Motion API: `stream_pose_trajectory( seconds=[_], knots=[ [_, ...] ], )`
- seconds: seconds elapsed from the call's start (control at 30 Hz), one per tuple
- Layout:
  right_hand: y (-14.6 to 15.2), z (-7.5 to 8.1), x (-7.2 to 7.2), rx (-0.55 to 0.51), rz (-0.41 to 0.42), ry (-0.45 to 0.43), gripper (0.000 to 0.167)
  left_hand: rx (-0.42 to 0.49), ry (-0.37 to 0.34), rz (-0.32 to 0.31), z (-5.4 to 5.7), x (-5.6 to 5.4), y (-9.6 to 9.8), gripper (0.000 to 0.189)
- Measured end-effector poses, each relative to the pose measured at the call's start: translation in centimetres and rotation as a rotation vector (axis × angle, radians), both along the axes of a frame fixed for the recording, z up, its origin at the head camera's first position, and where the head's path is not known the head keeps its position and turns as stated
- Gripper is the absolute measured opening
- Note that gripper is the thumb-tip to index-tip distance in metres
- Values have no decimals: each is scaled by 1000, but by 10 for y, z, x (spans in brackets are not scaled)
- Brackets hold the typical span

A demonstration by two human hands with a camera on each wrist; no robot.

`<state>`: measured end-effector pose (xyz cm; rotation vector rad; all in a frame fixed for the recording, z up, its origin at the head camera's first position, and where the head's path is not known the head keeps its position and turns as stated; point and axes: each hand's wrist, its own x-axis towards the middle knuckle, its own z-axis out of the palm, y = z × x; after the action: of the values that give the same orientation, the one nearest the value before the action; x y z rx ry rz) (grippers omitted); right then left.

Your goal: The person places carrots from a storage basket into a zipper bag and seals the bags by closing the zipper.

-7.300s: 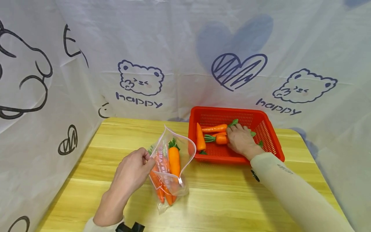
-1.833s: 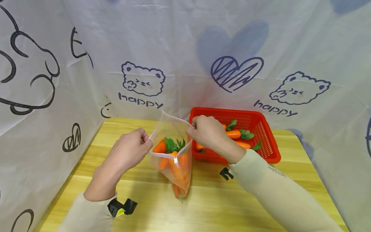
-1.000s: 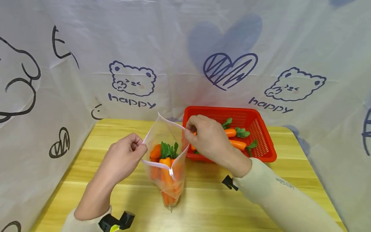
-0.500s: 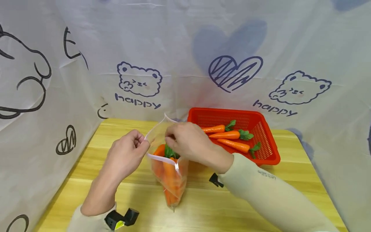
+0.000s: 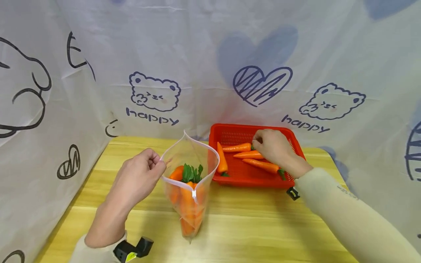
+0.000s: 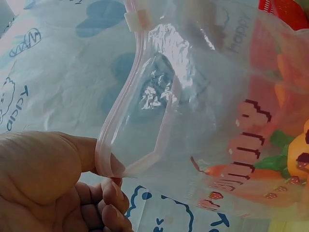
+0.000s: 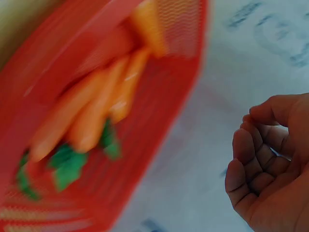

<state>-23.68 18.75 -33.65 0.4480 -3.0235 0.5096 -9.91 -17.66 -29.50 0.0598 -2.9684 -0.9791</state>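
Observation:
In the head view, my left hand (image 5: 139,179) pinches the left rim of a clear plastic slider zip bag (image 5: 194,208), its mouth spread wide. Thumb and fingertips grip the bag edge in the left wrist view too. Several orange carrots (image 5: 187,197) with green tops fill the bag, tips down. My right hand (image 5: 274,148) is above the right part of a red plastic basket (image 5: 256,182). In the right wrist view its fingers are loosely bent, with nothing between them. Several more carrots (image 5: 261,165) lie in the basket; the hand hides part of their leaves.
A light wooden table (image 5: 250,226) carries the bag and basket. Behind and at the sides hangs a white cloth (image 5: 204,54) printed with bears and hearts, close behind the basket. The bag stands just left of the basket.
My right hand leaves the bag's right rim, dips at the bag's mouth, then moves right over the basket. The left hand keeps its pinch. More carrots are in the bag than 7.3 s ago.

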Motion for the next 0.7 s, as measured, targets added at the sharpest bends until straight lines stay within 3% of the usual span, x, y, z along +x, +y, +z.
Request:
stream_pose_trajectory(
  seconds=[0.17, 0.37, 0.5, 0.7],
  knots=[
    [35, -35, -26, 83, -32, -145, 15, -12, 9, 6, -2, -1, -1, 20],
    [58, -71, -38, 169, -39, -320, 13, -16, 20, 13, -3, -2, -4, 18],
    [61, -95, -43, 227, -45, -351, 13, -7, 16, 11, -3, -2, -5, 18],
    [54, -111, -43, 341, -36, -385, 15, 8, -3, 8, -4, -3, -5, 19]
  ],
)
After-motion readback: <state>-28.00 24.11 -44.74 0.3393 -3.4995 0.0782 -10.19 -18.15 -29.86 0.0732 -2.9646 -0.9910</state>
